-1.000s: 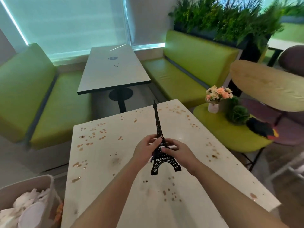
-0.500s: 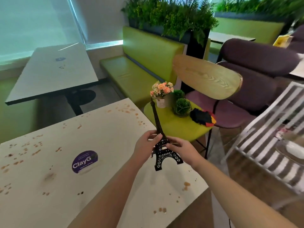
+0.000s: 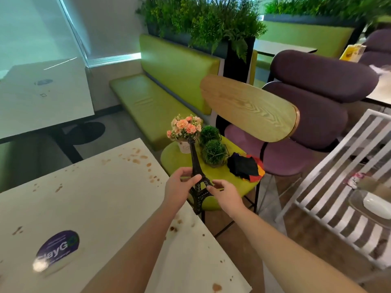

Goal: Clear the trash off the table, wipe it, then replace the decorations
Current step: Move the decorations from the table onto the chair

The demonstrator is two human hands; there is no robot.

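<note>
Stains dot the white table (image 3: 95, 197); both hands' fingers pinch the tower (image 3: 197, 176).

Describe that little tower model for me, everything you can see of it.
The tower is a small dark Eiffel Tower model, seemingly metal, with open lattice legs, arched base and a thin spire. It is held roughly upright, leaning a little, in the air past the table edge, in front of the green chair seat. The left hand grips its middle; the right hand touches its lower part with its fingertips. Its spire overlaps the flower pot behind.
</note>
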